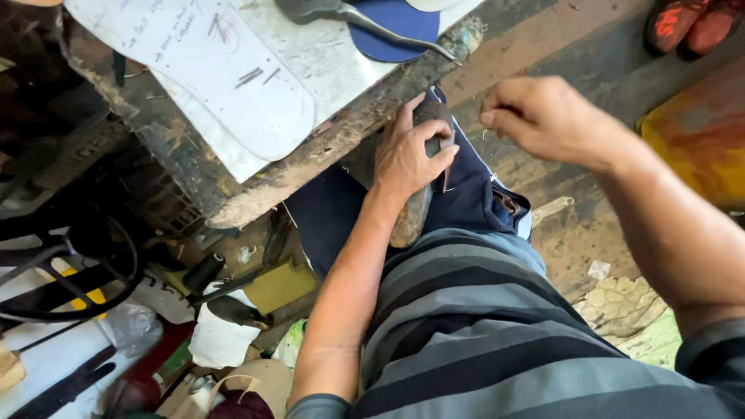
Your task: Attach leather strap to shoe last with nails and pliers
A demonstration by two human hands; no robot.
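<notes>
Small cobbler's or shoemaking workshop, cramped and worn. Rough, scarred wooden workbench (310, 167) holds white sole-shaped patterns (233, 85), blue insole cutout (392, 31), metal hand tool (365, 19). Treadle wheel (70, 264) at left. Dirty plank floor (543, 46) littered with scraps, rags, bottles.

We see no screens or signs. On the worn wooden workbench (326, 147) lie large white sheets of card or paper (233, 70), rounded at the near end, with handwritten marks in dark and red ink; a blue rounded piece (396, 27) sits beside them, upper middle. Lower left, among floor clutter, we note a crumpled clear plastic bag (128, 326) and a white bag-like wrapping (217, 337). No labels legible.
</notes>
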